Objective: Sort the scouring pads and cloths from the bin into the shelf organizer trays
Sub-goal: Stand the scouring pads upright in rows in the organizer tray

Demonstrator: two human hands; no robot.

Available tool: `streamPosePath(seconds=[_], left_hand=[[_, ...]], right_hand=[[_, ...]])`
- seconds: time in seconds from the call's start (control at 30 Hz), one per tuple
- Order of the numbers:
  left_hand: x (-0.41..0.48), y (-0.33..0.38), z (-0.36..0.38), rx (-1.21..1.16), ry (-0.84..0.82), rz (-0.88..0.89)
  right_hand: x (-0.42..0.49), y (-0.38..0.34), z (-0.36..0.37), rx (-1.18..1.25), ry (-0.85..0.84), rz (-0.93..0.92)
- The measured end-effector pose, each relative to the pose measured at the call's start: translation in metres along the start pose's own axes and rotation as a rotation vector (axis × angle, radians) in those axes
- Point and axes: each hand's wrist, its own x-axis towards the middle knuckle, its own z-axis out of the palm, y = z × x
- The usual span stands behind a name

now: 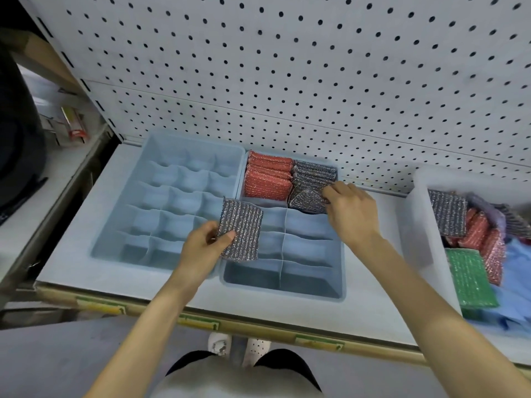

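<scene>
Bin (416, 239) sits at the shelf's (74, 268) right edge. Left grip (201, 245) pinches a grey pad (244, 228) over the left tray's (115, 219) right wall; right grip (352, 211) pinches a second grey pad (307, 201) in the right tray's (342, 254) back-right compartment.

You're in a shop aisle: white pegboard (316, 81) back wall, a retail shelf (71, 265) with green-and-yellow label strips (198, 323) along its front lip, and rows of identical scouring pads (267, 179) stocked in organizer trays (341, 254).

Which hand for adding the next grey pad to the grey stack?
Probably left hand: it holds a loose grey pad over the trays, near the grey stack. The right hand grips pads within that stack.
</scene>
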Motion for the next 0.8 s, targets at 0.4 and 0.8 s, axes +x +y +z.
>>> streamPosePath(seconds=[0.4, 0.8], left_hand=[[0.001, -0.001, 0.001, 0.033, -0.006, 0.021], [-0.002, 0.004, 0.0, 0.026, -0.03, 0.011]], right_hand=[[-0.002, -0.005, 0.023, 0.236, -0.165, 0.161], [-0.001, 0.008, 0.022, 0.522, -0.115, 0.221]])
